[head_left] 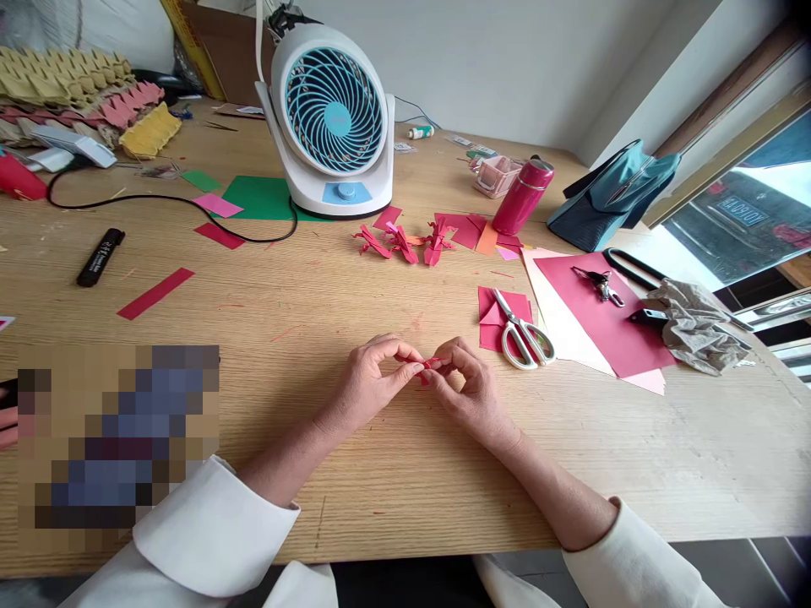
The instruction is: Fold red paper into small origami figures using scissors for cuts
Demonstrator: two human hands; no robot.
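- Red paper piece (425, 380): small, up between my two hands, over the near half of the table (393, 481). Mostly hidden by my fingertips; folds too small to read. Can't tell whether it touches the wood.
- Left hand (369, 384): thumb and index pinched together on the piece, coming in from its left.
- Right hand (470, 394): thumb and fingertips clamped on the same piece from the right; my two sets of fingertips nearly meet there.
- Scissors (520, 334): to the right of my right hand, well apart from it, lying across red paper squares (489, 337), handles toward me.
- Folded red figures (400, 243): three in a loose row beyond my hands, in front of the fan (335, 118).
- Red bottle (523, 198): upright, right of that row, beside a pink basket (498, 177); teal bag (601, 203) further right.
- Keys (599, 285): on a large red sheet (583, 325) over pale sheets; crumpled cloth (697, 329) at its right edge.
- Black marker (100, 257): lying on the left side, red strip (155, 294) near it.
- Green sheet (250, 197): left of the fan's base, pink strip (219, 204) partly over it, dark cable (190, 200) running past.
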